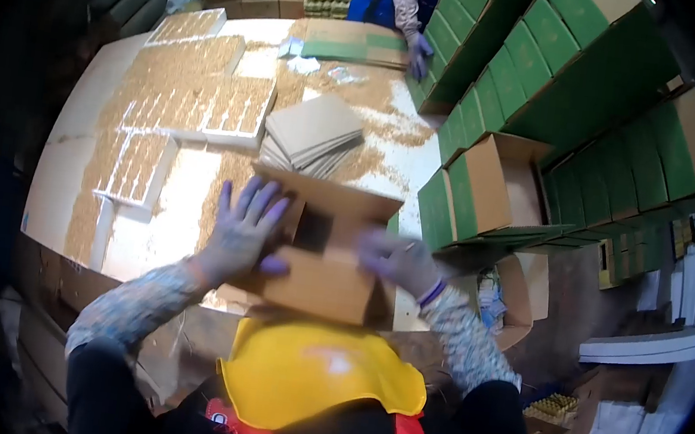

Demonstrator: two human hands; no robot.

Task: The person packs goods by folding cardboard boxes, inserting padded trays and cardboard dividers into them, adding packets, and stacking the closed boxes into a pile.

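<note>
A brown cardboard box (318, 281) stands at the table's near edge in front of my body, flaps partly up and a dark gap showing between them. My left hand (243, 230), in a grey and purple glove, rests against the box's left side, fingers spread. Over the right end of the box is my right hand (401, 263), also gloved; motion smears its fingers, and whether it grips a flap I cannot tell. Just beyond the box lies a stack of grey cardboard sheets (315, 131).
White divided trays (239, 108) with tan, crumb-like filling cover the table's left (71, 140). Tall stacks of green cartons (503, 80) rise on the right, with an opened carton (490, 182) nearer. At the far edge, another person's gloved hand (419, 55) touches the cartons.
</note>
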